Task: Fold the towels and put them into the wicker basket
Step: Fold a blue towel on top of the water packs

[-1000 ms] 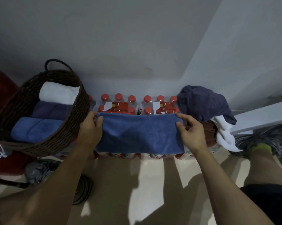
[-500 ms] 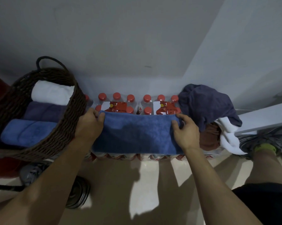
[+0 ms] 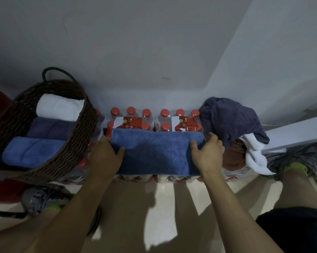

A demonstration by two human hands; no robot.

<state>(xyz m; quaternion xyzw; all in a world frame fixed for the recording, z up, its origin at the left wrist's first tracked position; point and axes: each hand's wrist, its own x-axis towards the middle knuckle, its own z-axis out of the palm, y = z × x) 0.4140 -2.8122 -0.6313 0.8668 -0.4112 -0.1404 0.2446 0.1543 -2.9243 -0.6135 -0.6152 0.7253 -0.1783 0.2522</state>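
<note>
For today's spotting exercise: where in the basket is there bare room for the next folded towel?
The basket shows a bare patch at its near end, between the blue roll and the near rim. The far end is crowded: white roll against purple roll.

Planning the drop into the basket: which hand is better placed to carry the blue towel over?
Probably left. The left hand grips the blue towel at the end right beside the basket, which sits on that side. The right hand holds the far end, next to the unfolded pile.
</note>
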